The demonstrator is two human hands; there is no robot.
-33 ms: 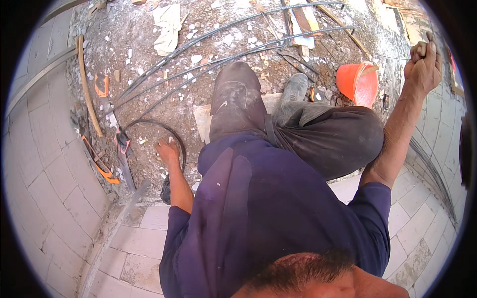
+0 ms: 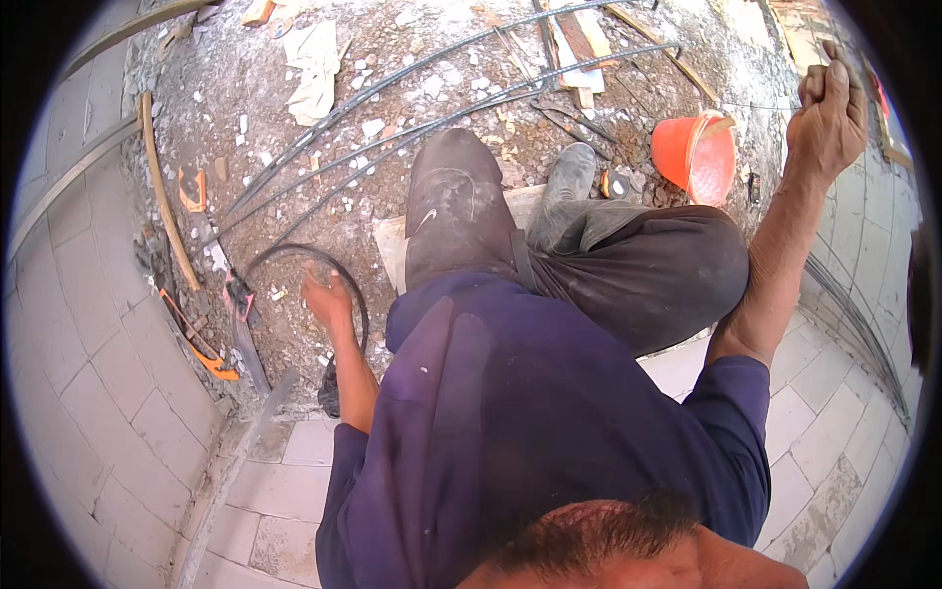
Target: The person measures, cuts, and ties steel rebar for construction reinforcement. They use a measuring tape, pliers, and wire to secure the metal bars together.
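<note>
Person crouched, both bare arms stretched out from dark blue short sleeves.

The left hand (image 2: pixel 327 297) reaches down with fingers spread and palm lowered; the right hand (image 2: pixel 827 120) is raised on a straight arm, fingers curled into a loose fist.

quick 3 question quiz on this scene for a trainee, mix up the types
1. True or false: the left hand rests open on the rubble, beside a curved black hose.
2. Multiple choice: the orange bucket lies A) next to the left hand, B) on the rubble beyond the bent knees, nearer the right hand, C) on the paved tiles at the lower left.
3. Fill in: the long bars that cross the rubble are steel ____.

Key: 1 true; 2 B; 3 rebar. The right hand is raised, its fingers curled shut; what they grip, if anything, cannot be made out.
</note>
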